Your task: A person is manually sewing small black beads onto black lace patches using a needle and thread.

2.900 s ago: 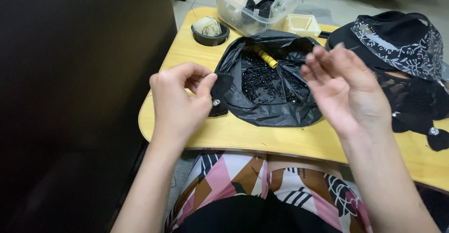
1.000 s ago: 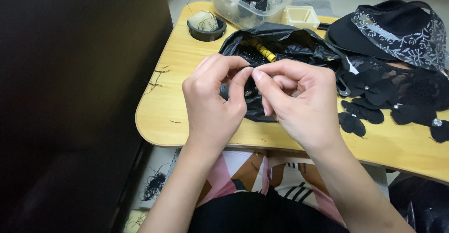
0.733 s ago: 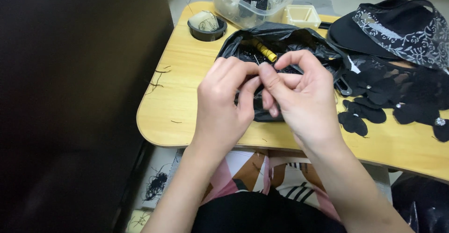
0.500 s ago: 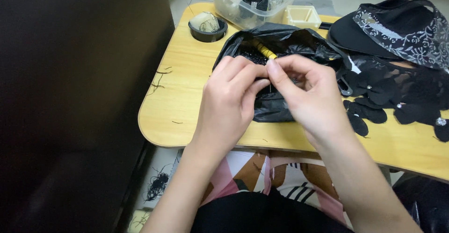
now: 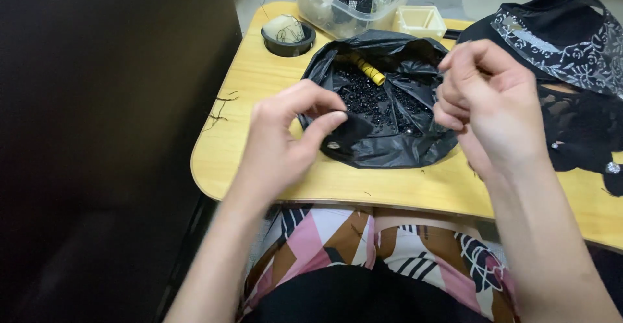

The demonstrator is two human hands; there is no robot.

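Observation:
My left hand (image 5: 285,135) pinches a small black fabric piece (image 5: 354,131) with a shiny stud between thumb and forefinger, just above the near rim of an open black plastic bag (image 5: 415,57). The bag lies on a yellow wooden lap table (image 5: 259,76) and holds a heap of black beads (image 5: 373,99) and a yellow tube (image 5: 368,70). My right hand (image 5: 483,102) is raised to the right of the bag, fingers curled together as if pinching something too thin to see.
At the back stand a round black dish (image 5: 287,34) with thread, a clear plastic box (image 5: 347,2) and a small cream tray (image 5: 418,21). Black lace fabric (image 5: 558,31) and cut black pieces (image 5: 584,148) lie at the right. A dark wall stands at the left.
My hands were pressed together over the bag. They have drawn apart: the right hand pulled up and to the right, the left stays low holding the black piece.

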